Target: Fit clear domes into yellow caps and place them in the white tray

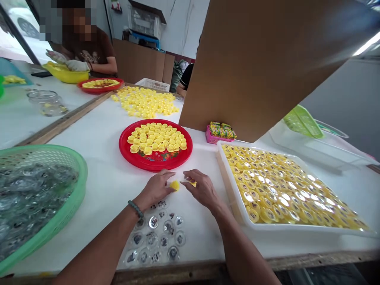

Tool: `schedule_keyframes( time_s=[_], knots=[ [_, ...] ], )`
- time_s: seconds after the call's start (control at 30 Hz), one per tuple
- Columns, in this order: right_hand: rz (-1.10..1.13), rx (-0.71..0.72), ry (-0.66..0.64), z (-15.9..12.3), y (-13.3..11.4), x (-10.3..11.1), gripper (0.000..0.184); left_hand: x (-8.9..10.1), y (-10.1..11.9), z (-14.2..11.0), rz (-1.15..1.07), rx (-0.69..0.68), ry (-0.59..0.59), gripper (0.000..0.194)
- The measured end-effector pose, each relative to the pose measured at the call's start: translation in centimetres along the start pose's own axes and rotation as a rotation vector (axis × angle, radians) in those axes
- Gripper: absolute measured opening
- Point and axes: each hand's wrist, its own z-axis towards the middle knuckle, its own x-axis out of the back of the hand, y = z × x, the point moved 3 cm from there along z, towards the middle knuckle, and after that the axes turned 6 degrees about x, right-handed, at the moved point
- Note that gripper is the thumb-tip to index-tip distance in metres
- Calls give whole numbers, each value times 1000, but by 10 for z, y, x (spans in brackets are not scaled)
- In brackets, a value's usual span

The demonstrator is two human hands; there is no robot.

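Observation:
My left hand (156, 187) is in front of the red tray, its thumb against a small yellow plastic piece (175, 185) that it appears to pinch. Facing it, my right hand (202, 188) curls its thumb and forefinger around a small clear piece with dark print (187, 178); a bit of yellow shows under those fingers. Below my hands, several clear round domes with dark printed figures (168, 227) lie spread on the white table (204, 241). The round red tray (130, 158) beyond holds many yellow pieces (158, 136).
On the left stands a green basket (80, 166) full of clear domes. To the right, a white tray (234, 198) holds rows of yellow discs. A cardboard panel (252, 67) rises behind a pink basket (212, 138). Loose yellow pieces (145, 102) lie farther back; a gloved co-worker (101, 55) sits there.

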Motion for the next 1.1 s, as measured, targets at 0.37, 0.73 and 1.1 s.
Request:
schedule_keyframes(
  time_s=[0.37,0.73,1.1],
  knots=[
    [199,-25,-37,1,-5,1,23,-4,20,0,197,-29,-30,20],
    [136,-9,-119,-2,-2,-6,26,1,5,0,41,147,11,11],
    [-85,51,-227,-1,-4,-14,25,-2,1,0,-83,121,19,15]
  ],
)
